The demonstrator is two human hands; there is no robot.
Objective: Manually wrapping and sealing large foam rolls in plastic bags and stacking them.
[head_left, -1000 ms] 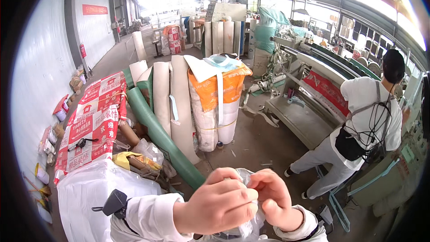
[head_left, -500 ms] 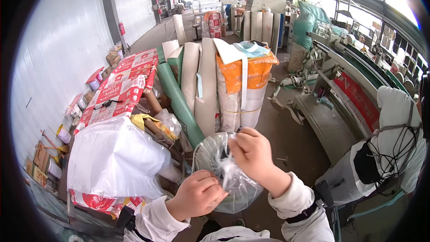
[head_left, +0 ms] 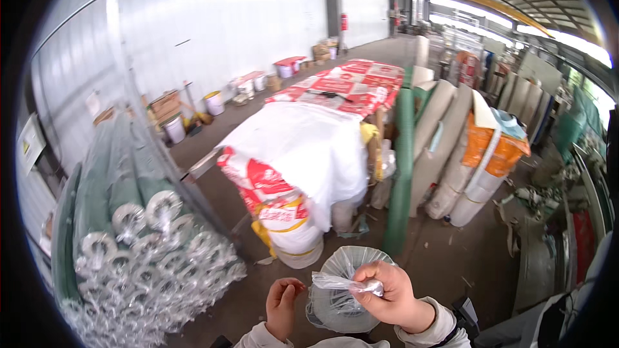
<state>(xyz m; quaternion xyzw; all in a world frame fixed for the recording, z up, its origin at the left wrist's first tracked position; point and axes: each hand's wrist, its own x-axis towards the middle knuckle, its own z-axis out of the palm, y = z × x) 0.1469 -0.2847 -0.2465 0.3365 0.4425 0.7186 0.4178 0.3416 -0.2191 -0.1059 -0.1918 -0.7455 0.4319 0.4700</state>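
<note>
The right hand (head_left: 394,293) is closed on gathered clear film (head_left: 330,280) above a wrapped bundle (head_left: 340,311), where a firm pinch low on the folds likely keeps them tight, while the left hand (head_left: 282,305) hangs half-curled by the bundle's left edge, any hold indiscernible.

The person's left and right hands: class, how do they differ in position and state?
The right hand grips gathered clear plastic; the left hand has no plastic visible in its fingers.
The right hand is over the round plastic-wrapped bundle; the left hand is off to that bundle's left.
Both hands are bare, below pale sleeves.
</note>
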